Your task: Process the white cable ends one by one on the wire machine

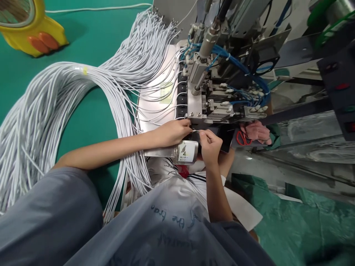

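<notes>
My left hand [176, 132] is closed in a pinch at the front of a metal machine [195, 103], beside its row of black slots [182, 99]. Just right of it, my right hand [210, 142] pinches the thin end of a white cable [196, 130], which spans the small gap between both hands' fingertips. Several other white cables run from a big bundle [111, 79] on the left into the slots. Below my hands sits a metal block with a white label [187, 152]. The fingers hide the rest of the held cable.
A green tabletop [80, 118] lies under the cable bundle. At the upper left stands a yellow duck-shaped container [47, 31]. Blue air hoses [235, 62] loop over the machine. Red-handled scissors [243, 138] and a pink cloth [256, 132] lie at the right.
</notes>
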A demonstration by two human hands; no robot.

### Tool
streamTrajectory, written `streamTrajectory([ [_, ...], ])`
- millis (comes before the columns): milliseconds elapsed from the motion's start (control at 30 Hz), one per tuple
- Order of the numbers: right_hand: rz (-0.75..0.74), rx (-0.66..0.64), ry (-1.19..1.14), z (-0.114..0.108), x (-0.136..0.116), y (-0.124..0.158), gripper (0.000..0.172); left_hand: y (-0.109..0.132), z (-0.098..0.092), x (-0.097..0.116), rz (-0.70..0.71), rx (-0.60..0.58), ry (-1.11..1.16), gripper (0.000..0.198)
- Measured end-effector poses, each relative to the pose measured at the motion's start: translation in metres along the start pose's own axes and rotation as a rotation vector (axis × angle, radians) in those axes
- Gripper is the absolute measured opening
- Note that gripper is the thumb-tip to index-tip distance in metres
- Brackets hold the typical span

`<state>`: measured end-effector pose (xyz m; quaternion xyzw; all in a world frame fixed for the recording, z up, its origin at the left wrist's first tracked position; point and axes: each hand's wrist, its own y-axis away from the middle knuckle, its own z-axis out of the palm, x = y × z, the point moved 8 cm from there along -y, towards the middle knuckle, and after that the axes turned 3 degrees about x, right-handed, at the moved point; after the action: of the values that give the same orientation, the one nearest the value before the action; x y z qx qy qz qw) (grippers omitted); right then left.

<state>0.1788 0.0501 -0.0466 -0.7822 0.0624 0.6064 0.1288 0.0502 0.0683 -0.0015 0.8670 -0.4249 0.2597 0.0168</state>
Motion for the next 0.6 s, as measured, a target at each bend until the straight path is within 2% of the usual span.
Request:
streamTrajectory([
  [100,0.096,-0.01,-0.026,0.001,0.016,-0.004,0.019,0.0,0.008,-0.003,-0.035,-0.09,-0.084,0.028],
  [300,0.202,-0.066,-0.111,0.013,0.031,-0.006,0.012,0.002,0.014,-0.005,-0.078,-0.175,-0.084,0.024],
  [600,0.335,-0.159,-0.186,0.021,0.044,-0.013,0.012,0.003,0.015,-0.004,-0.038,-0.131,-0.128,0.03],
])
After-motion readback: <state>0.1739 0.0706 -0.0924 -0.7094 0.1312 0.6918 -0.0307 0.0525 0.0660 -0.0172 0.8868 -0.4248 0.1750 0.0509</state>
